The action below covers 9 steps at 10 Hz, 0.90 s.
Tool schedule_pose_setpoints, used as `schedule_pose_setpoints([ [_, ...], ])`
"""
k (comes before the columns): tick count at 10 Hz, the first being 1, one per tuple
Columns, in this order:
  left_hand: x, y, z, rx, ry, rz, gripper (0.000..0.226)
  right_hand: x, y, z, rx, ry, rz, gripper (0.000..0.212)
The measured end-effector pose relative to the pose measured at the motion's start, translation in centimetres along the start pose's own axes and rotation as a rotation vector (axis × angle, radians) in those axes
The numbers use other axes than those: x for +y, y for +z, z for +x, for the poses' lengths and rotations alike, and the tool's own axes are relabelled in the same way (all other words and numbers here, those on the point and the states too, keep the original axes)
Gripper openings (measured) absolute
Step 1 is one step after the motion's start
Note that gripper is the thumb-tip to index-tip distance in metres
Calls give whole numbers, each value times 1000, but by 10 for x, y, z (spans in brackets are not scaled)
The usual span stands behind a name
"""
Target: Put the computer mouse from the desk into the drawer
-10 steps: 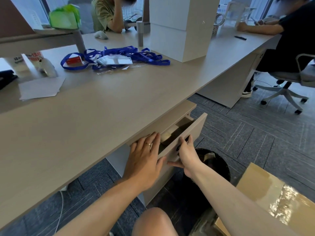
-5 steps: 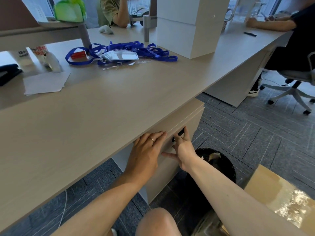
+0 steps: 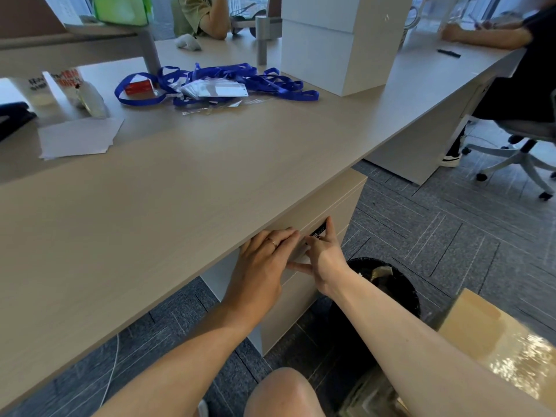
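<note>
The top drawer (image 3: 341, 210) of the pedestal under the light wood desk (image 3: 180, 191) is shut flush with the cabinet. My left hand (image 3: 264, 266) lies flat against the drawer front just under the desk edge, a ring on one finger. My right hand (image 3: 323, 254) is beside it, fingers spread, fingertips at the dark handle slot (image 3: 319, 233). Neither hand holds anything. No computer mouse is visible anywhere.
A black waste bin (image 3: 388, 281) stands right of the pedestal, a cardboard box (image 3: 496, 341) at the lower right. On the desk are blue lanyards (image 3: 228, 79), white paper (image 3: 78, 136) and stacked white boxes (image 3: 340, 46). Two people sit at the far side; an office chair (image 3: 523, 139) is at the right.
The drawer stood part open a second ago; both hands pushed it in and it is now shut. The hands stay pressed on its front.
</note>
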<state>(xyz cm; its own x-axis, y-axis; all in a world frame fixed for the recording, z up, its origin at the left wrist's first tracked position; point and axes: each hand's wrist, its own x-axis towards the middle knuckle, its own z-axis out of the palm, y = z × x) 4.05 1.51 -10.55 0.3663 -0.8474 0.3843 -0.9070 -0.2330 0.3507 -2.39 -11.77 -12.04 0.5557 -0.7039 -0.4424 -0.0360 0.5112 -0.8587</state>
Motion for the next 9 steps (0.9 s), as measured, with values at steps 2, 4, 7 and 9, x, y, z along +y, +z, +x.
schedule_pose_setpoints([
  [2, 0, 0, 0, -18, -3, -3, 83, -2, -1, -1, -1, 15, 5, 83],
  [4, -1, -2, 1, -31, 2, 40, 85, -3, -1, -1, -2, 29, -15, 87],
  [7, -3, -9, 7, -56, 11, 4, 81, -25, -31, -52, 33, 63, -254, 82],
  [9, 23, -48, 16, -397, -14, 72, 69, -58, -82, -122, 84, 3, -483, 82],
])
